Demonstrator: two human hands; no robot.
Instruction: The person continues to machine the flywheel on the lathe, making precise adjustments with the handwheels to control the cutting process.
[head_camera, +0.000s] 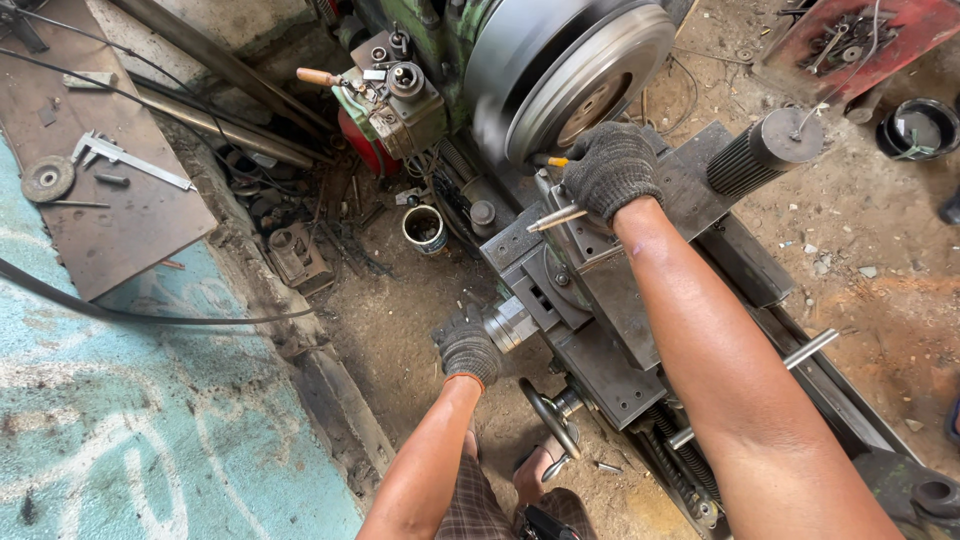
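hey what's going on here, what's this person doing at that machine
A person in dark knit gloves is working at a metal lathe set on a dirt floor. The left hand grips a crank handle at the side of the carriage. The right hand rests on the tool post, beside a thin metal rod, close to a large metal disc that looks blurred, as if spinning. A small tin can stands on the ground nearby, and a caliper lies on a rusty plate to the left.
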